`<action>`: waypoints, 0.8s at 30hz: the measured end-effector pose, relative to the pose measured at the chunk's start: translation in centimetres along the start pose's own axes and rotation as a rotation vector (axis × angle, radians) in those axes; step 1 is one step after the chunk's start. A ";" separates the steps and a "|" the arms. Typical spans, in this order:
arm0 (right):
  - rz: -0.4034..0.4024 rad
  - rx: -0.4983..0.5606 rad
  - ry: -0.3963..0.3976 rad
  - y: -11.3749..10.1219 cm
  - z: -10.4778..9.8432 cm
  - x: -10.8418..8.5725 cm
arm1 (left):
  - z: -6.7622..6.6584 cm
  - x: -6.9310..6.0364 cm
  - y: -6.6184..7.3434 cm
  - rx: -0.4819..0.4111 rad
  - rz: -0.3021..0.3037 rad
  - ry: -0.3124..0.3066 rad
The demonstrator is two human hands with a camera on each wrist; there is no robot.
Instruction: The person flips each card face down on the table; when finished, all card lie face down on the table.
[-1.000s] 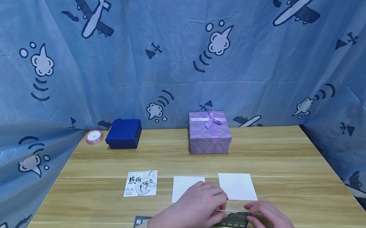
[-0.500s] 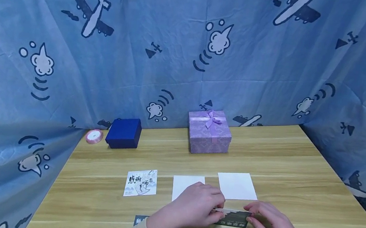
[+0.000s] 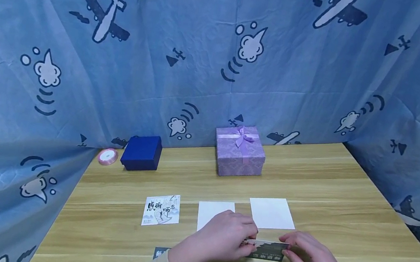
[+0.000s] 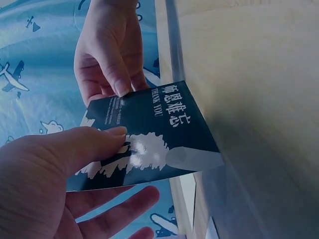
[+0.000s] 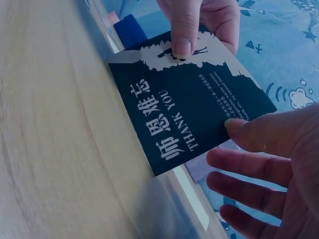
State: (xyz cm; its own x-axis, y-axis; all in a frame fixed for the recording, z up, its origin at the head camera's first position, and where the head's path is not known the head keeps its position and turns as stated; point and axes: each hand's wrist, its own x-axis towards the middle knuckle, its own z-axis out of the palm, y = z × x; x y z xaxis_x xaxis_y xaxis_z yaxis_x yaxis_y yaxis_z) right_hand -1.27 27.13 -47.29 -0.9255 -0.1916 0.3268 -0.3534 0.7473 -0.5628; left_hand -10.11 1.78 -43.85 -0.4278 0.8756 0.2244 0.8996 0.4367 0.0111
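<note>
Your left hand (image 3: 223, 232) and right hand (image 3: 310, 257) both grip the dark card (image 3: 268, 251), one at each side, in front of you and near the counter (image 3: 323, 191). Your left thumb presses across its pale, ragged-edged print, while your right thumb pinches the opposite edge; your other right-hand fingers spread loosely beneath. The card is thin, stiff-looking and square, tilted up on edge, with a glossy glare on its face and white lettering that includes "THANK YOU". A pale, round-ended strip marks one corner; you cannot tell whether it is printed or stuck on.

Just beyond your hands, a blank white card (image 3: 210, 213) and a second white card (image 3: 272, 213) lie flat on the streaky wood grain. Left of them is a square inked card (image 3: 161, 210) with brushy black characters, and a dark lettered piece (image 3: 160, 253) is partly hidden by your left arm.

Farther back sit a flat pink spool (image 3: 107, 156), a smooth blue box (image 3: 142, 152) and a patterned purple box (image 3: 239, 160) with a shiny ribbon bow (image 3: 244, 140), before wrinkled blue cloth (image 3: 142, 75).
</note>
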 end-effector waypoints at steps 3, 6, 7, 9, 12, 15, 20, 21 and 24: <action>-0.014 0.010 -0.005 0.0 0.0 0.0 | -0.1 0.0 -0.1 -0.006 0.003 -0.017; -0.033 0.009 0.001 0.0 0.0 0.0 | -0.2 0.0 -0.2 -0.019 0.012 -0.037; -0.041 0.006 0.008 0.0 0.0 0.0 | -0.2 0.0 -0.3 -0.023 0.017 -0.043; -0.047 -0.005 0.017 0.0 0.0 0.0 | -0.3 0.1 -0.3 -0.028 0.030 -0.054; -0.034 -0.008 0.014 0.0 -0.1 0.0 | -0.5 0.1 -0.4 -0.025 0.053 -0.072; -0.014 -0.001 -0.005 0.0 -0.3 0.0 | -0.6 0.0 -0.6 -0.027 0.067 -0.084; 0.037 0.006 -0.033 -0.1 -0.5 0.0 | -0.9 -0.1 -0.6 -0.046 0.071 -0.094; 0.047 0.004 -0.038 -0.1 -0.5 0.0 | -0.9 -0.1 -0.6 -0.048 0.071 -0.097; 0.057 -0.002 -0.040 -0.1 -0.5 0.0 | -0.9 -0.1 -0.6 -0.050 0.073 -0.106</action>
State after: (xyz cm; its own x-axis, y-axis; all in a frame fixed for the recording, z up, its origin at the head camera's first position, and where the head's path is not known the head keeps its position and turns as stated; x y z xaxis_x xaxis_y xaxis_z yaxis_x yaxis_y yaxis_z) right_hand -1.18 27.37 -46.83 -0.9488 -0.1739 0.2638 -0.2998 0.7591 -0.5779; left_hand -10.56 1.23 -43.02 -0.3660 0.9225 0.1225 0.9306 0.3628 0.0481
